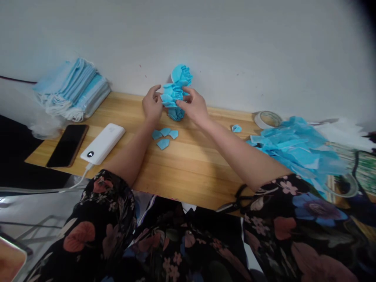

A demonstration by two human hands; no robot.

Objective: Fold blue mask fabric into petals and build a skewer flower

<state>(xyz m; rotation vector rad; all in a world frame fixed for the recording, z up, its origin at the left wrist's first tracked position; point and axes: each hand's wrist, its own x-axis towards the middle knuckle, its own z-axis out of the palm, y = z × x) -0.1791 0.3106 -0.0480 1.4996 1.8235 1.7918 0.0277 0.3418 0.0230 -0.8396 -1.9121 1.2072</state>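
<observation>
Three ruffled blue flowers of mask-like fabric stand close together near the wall, one above another in the view: an upper flower, a middle flower and a lower flower. My left hand is curled against the left side of the middle flower, its fingertips partly hidden behind the petals. From the right, my right hand has thumb and fingers closed on that same flower's edge. Several loose blue petal pieces lie on the wooden table below my left hand.
At left are a stack of blue masks, a black phone and a white power bank with a cable. Rightward lie a small folded blue piece, a tape roll, a blue fabric heap and scissors at the front edge.
</observation>
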